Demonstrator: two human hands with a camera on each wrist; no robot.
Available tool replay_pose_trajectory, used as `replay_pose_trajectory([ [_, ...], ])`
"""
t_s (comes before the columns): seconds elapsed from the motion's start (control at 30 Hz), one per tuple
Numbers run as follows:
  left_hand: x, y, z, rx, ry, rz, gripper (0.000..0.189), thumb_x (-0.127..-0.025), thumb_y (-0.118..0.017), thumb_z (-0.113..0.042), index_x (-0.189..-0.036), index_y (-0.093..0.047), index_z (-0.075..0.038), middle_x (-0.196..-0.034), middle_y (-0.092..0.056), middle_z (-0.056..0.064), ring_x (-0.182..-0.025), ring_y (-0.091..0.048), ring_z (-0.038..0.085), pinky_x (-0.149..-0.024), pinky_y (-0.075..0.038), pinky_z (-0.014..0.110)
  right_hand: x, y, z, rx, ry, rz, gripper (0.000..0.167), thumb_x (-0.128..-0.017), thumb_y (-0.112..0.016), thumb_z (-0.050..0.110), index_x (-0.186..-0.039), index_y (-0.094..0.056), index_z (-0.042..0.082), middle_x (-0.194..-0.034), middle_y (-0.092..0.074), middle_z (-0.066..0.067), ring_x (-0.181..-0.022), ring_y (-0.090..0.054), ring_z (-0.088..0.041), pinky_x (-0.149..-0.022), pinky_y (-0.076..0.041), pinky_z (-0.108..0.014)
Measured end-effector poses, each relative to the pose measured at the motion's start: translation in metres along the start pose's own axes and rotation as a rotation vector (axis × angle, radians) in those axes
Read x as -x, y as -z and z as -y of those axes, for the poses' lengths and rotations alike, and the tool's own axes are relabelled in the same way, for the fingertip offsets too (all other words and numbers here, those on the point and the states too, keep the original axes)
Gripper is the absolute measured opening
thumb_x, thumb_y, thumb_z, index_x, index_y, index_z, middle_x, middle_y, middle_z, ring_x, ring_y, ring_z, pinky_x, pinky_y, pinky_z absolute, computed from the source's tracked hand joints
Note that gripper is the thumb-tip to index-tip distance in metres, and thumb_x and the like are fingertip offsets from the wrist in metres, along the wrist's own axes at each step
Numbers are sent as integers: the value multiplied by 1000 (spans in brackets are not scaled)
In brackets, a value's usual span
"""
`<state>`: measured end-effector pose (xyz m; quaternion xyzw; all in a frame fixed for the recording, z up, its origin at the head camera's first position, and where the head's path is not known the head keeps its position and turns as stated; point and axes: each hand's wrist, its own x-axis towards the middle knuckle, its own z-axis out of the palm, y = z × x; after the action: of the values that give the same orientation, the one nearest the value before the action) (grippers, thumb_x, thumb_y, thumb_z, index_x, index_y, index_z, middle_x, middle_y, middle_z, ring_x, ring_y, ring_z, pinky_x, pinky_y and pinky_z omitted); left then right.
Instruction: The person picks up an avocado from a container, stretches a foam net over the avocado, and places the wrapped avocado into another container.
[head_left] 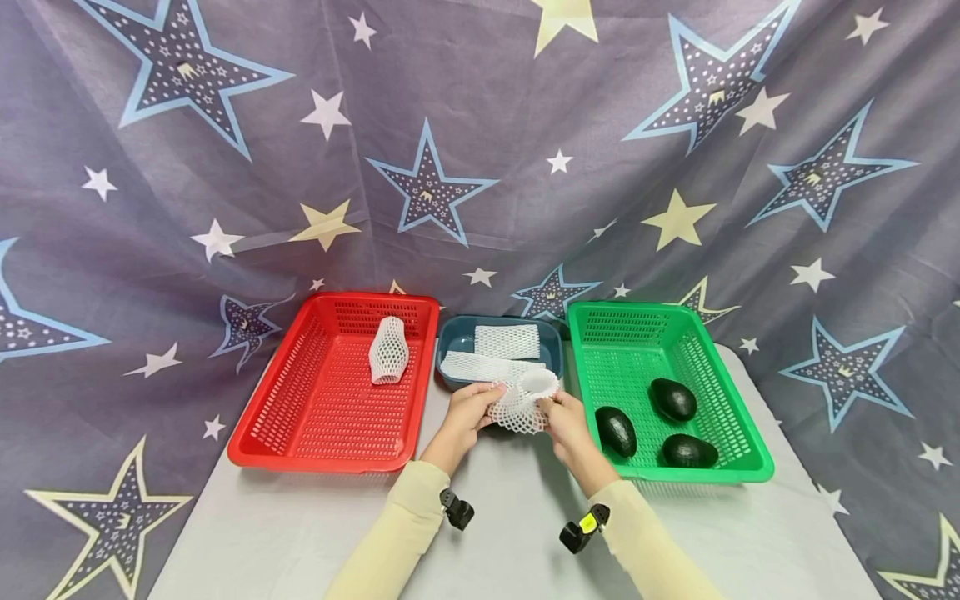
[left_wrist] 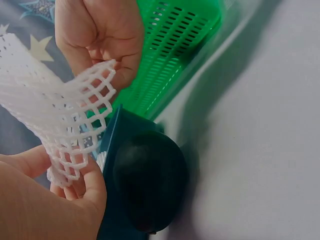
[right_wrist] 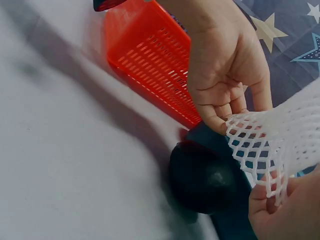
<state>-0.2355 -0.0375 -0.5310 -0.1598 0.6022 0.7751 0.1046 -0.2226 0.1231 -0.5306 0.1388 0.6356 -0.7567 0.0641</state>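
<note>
Between both hands a white foam net sleeve (head_left: 519, 407) is held with its wide mesh end spread open. My left hand (head_left: 467, 414) pinches one side of that mouth, and my right hand (head_left: 567, 423) pinches the opposite side. Below the sleeve a dark avocado (left_wrist: 150, 182) rests on the table against the near side of the blue bin (left_wrist: 111, 150); the hands mostly hide it in the head view. The right wrist view shows the same avocado (right_wrist: 200, 177) under the stretched mesh. More foam net sleeves (head_left: 507, 342) lie in the blue bin behind the hands.
On the left stands a red basket (head_left: 300, 400) with one net-wrapped item (head_left: 389, 350) inside. To the right, a green basket (head_left: 618, 367) holds three bare avocados (head_left: 672, 400). A star-patterned curtain (head_left: 480, 167) hangs behind the white table (head_left: 487, 517).
</note>
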Motion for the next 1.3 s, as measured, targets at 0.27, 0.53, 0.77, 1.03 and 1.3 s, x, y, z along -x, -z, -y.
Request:
replay_pose_trajectory([
  [0.27,-3,-2,4,-59,-14,-55,19,-91,-73,-9,-104,-70,5,-69,-63,-8,-59,-58,2,-53,-48,16,-5,-1,-11,1,-34,-43,16,-100,-52,-1,-111,-60,-10,-81,-61,2,-71,-58,-6,-64,-51,-21],
  [0.53,-3,-3,7,-54,-49,-94,10,-88,-73,-5,-93,-71,3,-66,-62,-8,-57,-57,4,-52,-48,17,-11,-2,-22,13,-55,-88,13,-101,-56,3,-90,-60,-2,-73,-55,3,-65,-53,-6,-58,-50,-21],
  [0.77,-5,-4,12,-68,-40,-123,12,-88,-74,-4,-95,-70,6,-69,-61,-7,-57,-56,4,-52,-47,17,-13,-2,-31,22,-57,-101,21,-101,-55,3,-112,-63,-13,-74,-58,2,-65,-56,-6,-60,-51,-22],
  [1.03,-9,-4,17,-84,0,-166,10,-88,-73,-2,-96,-72,4,-72,-65,-7,-56,-56,3,-51,-46,16,-18,-2,-42,28,-85,-118,21,-98,-54,-1,-112,-61,-14,-75,-54,0,-63,-52,-7,-55,-50,-20],
  [1.3,-11,-1,18,-72,2,-183,10,-87,-73,-1,-96,-72,4,-71,-65,-6,-57,-57,4,-51,-49,17,-19,-6,-49,-9,-86,-137,18,-95,-57,-1,-109,-62,-12,-70,-56,1,-55,-53,-6,-48,-48,-20],
])
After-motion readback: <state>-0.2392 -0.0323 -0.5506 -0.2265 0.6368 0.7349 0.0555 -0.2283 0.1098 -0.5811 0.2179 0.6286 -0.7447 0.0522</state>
